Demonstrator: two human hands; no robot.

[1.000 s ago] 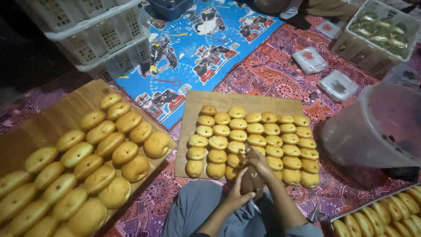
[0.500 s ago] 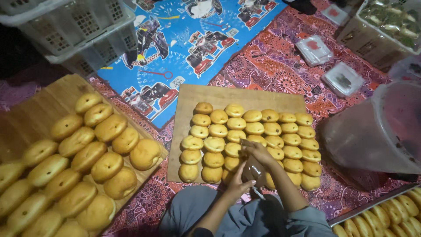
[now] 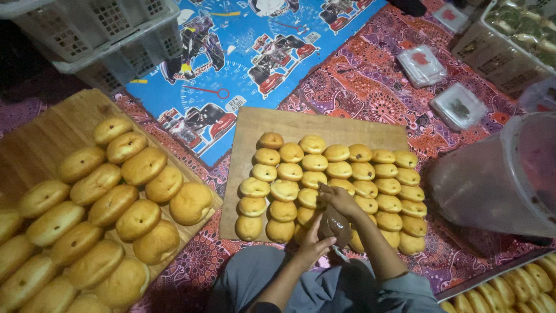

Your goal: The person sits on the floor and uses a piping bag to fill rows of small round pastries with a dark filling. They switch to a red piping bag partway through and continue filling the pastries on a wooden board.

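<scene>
Both hands sit lower over the middle board than a second ago, and the view has shifted a little to the left.

On the left board (image 3: 40, 139) lie large buns (image 3: 139, 220); about seventeen show, some cut by the edge. On the middle board (image 3: 289, 124) lie small buns (image 3: 313, 145) in six columns; about thirty-two show, and the hands hide a few.

Left hand (image 3: 313, 246) is closed around the lower part of a brown piping bag (image 3: 335, 225). Right hand (image 3: 339, 200) is closed on the top of the bag, just above the left hand. The bag stands between both hands, over the near edge of the middle board, touching the buns there.

At the right stands one large bucket (image 3: 492, 179). Behind it lie two small clear boxes (image 3: 460, 105).
</scene>
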